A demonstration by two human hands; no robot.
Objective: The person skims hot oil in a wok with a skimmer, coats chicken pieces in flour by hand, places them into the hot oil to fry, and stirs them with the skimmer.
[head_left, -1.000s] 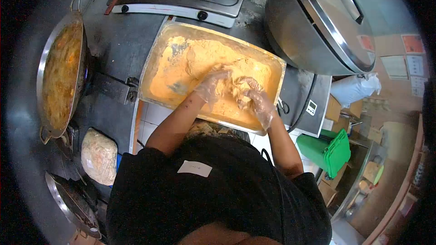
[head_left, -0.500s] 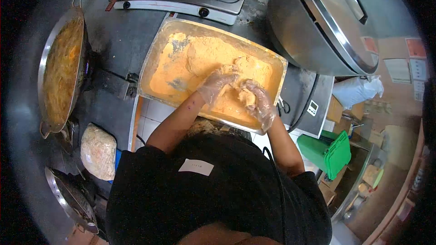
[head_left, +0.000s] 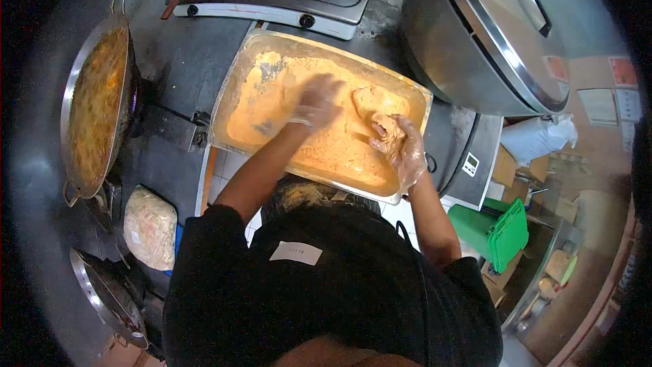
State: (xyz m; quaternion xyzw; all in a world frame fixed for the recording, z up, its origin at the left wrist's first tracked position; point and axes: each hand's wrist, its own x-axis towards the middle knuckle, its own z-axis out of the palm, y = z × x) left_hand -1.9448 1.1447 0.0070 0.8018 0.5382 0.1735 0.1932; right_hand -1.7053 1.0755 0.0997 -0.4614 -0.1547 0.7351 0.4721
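Note:
A wide metal tray (head_left: 227,88) holds a bed of orange-tinted flour (head_left: 326,146). My right hand (head_left: 409,158), in a clear plastic glove, grips a flour-coated piece of chicken (head_left: 387,129) at the tray's right side. Beside it, further back in the flour, lies another coated piece (head_left: 380,100). My left hand (head_left: 318,103), also in a clear glove, is over the middle of the tray. Motion smears its fingers, and I cannot make out anything in them.
At the left a wok (head_left: 95,109) of bubbling oil sits on a burner, with a second wok (head_left: 109,299) nearer me. A stove (head_left: 272,0) stands behind the tray, a large lidded steel pot (head_left: 448,47) at the back right. A green bin (head_left: 489,231) is at the right.
My left hand has moved left, away from the coated piece, and is now blurred. My right hand keeps its piece and has shifted slightly right. The other coated piece is more exposed.

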